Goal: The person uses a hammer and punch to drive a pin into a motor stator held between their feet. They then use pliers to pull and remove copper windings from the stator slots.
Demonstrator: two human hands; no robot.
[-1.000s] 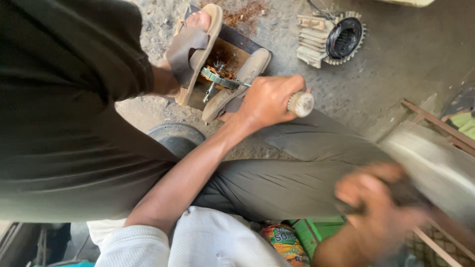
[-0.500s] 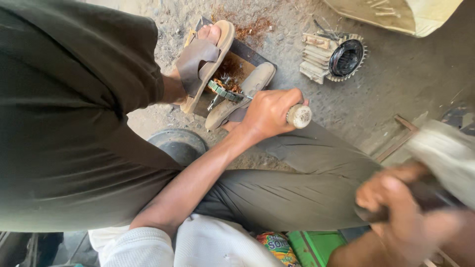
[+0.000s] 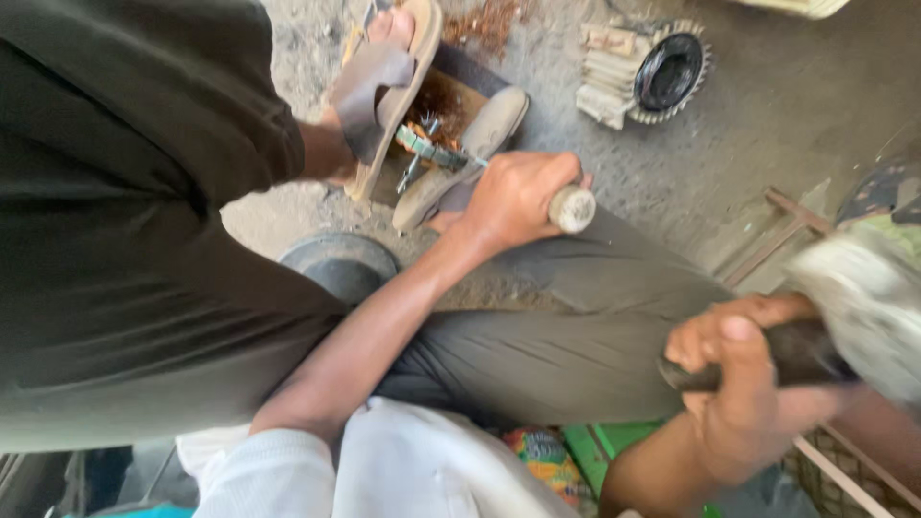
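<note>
Rough gritty concrete floor (image 3: 767, 144), matt cloth trousers (image 3: 556, 355), perhaps a dull metal chisel head (image 3: 573, 208).

This looks like a rough floor-level repair workshop, the kind where work is done squatting on the ground. The floor (image 3: 767, 144) is bare grey concrete, dusty and stained, with rusty brown shavings (image 3: 489, 19) scattered beyond the left hand (image 3: 518, 197). Further out from that hand lies a stripped motor part (image 3: 648, 77), a finned metal housing with a dark round opening. Between two sandalled feet (image 3: 384, 86), just past the left hand, sits a small metal piece with copper windings (image 3: 432, 125). Near the right hand (image 3: 739, 393) are thin rusty metal bars (image 3: 796, 216) and a green crate (image 3: 595, 446).
</note>
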